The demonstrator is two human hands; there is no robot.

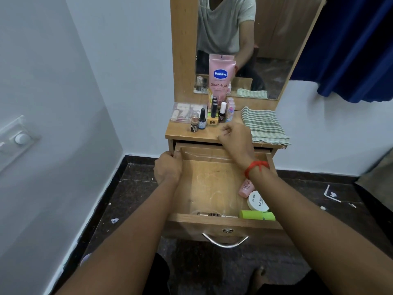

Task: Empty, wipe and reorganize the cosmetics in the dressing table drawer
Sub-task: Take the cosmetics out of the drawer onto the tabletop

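Note:
The wooden drawer of the dressing table stands pulled out. Its floor is mostly bare. A small pink bottle, a white nail polish remover jar, a green tube and a thin dark stick lie along its right side and front. My left hand grips the drawer's left wall near the back. My right hand hovers over the tabletop's front edge with fingers curled, holding nothing that I can see. On the tabletop stand a pink Vaseline tube and several nail polish bottles.
A green checked cloth lies folded on the tabletop's right side. A clear plastic box sits at the back left. The mirror rises behind. White walls close in on the left; a blue curtain hangs at the right.

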